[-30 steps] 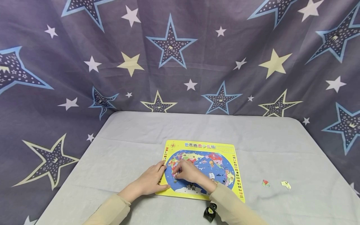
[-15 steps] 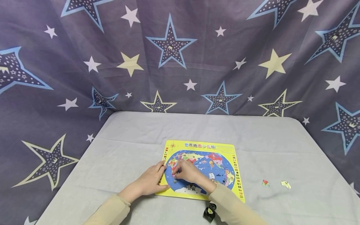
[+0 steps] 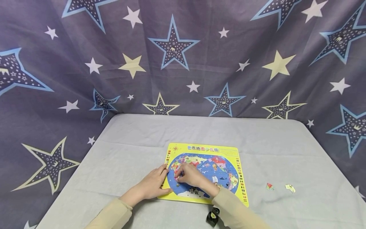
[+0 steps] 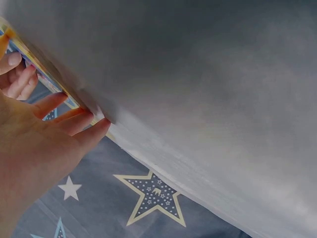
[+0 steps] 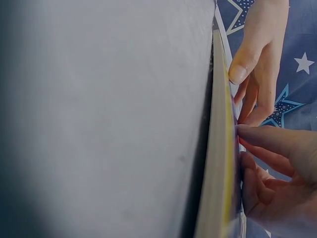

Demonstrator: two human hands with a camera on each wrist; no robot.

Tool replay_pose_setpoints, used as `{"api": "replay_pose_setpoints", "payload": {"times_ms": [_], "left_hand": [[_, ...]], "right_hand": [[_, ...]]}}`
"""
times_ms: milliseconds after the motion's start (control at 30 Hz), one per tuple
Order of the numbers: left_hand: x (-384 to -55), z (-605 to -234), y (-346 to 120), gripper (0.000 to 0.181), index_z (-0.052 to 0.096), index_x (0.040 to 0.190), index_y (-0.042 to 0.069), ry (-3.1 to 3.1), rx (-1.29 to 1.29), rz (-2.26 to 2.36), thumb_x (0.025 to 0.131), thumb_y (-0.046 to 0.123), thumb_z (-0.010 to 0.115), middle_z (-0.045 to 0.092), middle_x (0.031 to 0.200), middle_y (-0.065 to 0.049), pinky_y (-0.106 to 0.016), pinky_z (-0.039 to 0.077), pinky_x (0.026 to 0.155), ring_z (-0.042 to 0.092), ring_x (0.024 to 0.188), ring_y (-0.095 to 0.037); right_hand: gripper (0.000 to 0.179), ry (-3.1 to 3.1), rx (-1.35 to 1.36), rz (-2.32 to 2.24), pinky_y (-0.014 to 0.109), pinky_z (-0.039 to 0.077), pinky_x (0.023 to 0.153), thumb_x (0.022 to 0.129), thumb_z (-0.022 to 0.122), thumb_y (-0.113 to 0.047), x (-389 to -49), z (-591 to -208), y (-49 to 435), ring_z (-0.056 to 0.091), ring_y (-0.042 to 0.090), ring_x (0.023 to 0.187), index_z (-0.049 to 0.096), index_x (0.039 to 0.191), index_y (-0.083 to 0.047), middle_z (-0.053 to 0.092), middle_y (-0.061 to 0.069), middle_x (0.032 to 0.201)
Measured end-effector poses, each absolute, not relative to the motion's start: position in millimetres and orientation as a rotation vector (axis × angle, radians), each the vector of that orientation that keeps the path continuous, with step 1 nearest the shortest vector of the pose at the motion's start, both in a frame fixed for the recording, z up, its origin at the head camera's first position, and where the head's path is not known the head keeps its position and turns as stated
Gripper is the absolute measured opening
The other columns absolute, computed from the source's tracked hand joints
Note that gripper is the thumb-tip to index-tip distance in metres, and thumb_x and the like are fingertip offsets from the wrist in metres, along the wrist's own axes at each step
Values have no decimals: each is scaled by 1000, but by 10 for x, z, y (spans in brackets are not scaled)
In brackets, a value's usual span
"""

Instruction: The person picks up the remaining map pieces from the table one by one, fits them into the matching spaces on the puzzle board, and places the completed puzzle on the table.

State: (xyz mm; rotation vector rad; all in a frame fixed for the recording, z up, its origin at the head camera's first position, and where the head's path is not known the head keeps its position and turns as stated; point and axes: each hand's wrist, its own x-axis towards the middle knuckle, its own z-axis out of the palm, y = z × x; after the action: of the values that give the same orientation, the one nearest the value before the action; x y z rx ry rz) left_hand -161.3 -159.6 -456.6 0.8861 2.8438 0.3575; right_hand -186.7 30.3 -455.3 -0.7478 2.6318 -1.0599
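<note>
A yellow-bordered world map puzzle board (image 3: 243, 190) lies flat on the cloth-covered table. My left hand (image 3: 152, 183) rests along its left edge, fingers extended; the left wrist view shows these fingertips (image 4: 101, 126) touching the edge. Over the left part of the blue map is my right hand (image 3: 191, 175), fingers bent. Its thumb and forefinger pinch at a small pinkish puzzle piece (image 3: 175, 177), mostly hidden by the fingers. From the side, in the right wrist view, the right fingertips (image 5: 242, 130) meet the board's face.
Two loose puzzle pieces lie right of the board: a red and green one (image 3: 270, 186) and a pale yellow one (image 3: 290, 188). By the right sleeve is a small black object (image 3: 213, 216). A star-patterned curtain (image 3: 183, 63) hangs behind the grey table (image 3: 137, 130).
Both hands stay almost in place, and the board and loose pieces keep their positions. The whole head view shifts only very slightly.
</note>
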Motion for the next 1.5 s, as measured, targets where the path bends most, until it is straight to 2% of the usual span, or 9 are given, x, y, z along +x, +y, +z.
{"api": "replay_pose_setpoints", "payload": {"times_ms": [667, 1200, 1500], "left_hand": [[-1607, -4569, -1596, 74, 41, 125, -6, 2862, 910, 375, 79, 50, 56, 31, 134, -25, -45, 30, 99, 35, 121, -35], [-1607, -4570, -1592, 77, 38, 128, -6, 2841, 875, 364, 80, 52, 54, 29, 136, -24, -44, 30, 100, 34, 122, -35], [-1606, -4573, -1590, 77, 39, 127, -7, 2858, 887, 357, 79, 52, 55, 30, 135, -25, -44, 30, 100, 34, 122, -35]], "right_hand": [[15, 2509, -775, -1226, 17, 45, 56, 74, 65, 0, -1872, -4527, 378, 52, 4, 64, 69, 88, -4, 66, 4, 83], [21, 2385, -901, -1291, 19, 45, 58, 78, 60, 1, -1826, -4429, 632, 53, 14, 67, 64, 99, 4, 62, 14, 92], [22, 2426, -840, -1257, 21, 41, 47, 82, 58, -2, -1817, -4435, 827, 49, 9, 55, 63, 104, 2, 62, 13, 93]]}}
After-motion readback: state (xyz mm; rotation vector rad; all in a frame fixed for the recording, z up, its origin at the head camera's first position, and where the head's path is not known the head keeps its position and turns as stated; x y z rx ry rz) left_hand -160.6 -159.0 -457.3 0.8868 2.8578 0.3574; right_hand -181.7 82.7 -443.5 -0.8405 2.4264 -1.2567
